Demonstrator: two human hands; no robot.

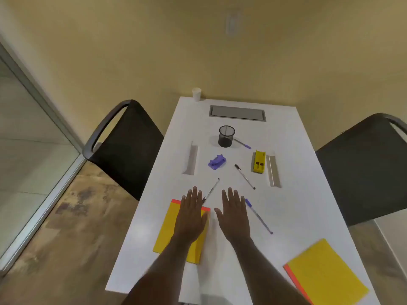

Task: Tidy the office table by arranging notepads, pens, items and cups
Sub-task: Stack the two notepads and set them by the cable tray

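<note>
Fingers of both hands lie straight and spread, holding nothing: the left hand rests flat over the near-left yellow notepad, the right hand flat on the bare white counter just beside it. Nearer than the fingers and well off to the right lies a second yellow notepad, skewed against the counter's edge.

The step in hand looks like the start of gathering. It would go well to stack the two pads square first, then collect the pens one at a time and drop them tip-down into the mesh holder, so nothing rolls off the edge.

Counting outward from the fingers: two notepads. Four pens: a clear one just beyond the left fingertips, its near end touching or under them; a purple-capped one just right of the right hand; a black-capped one beyond the right fingertips; another purple-tipped one far off, beside the holder. One purple desk item and one yellow item lie beyond the fingers, well apart. One black mesh holder stands farther still, and one white paper cup at the far edge.
</note>
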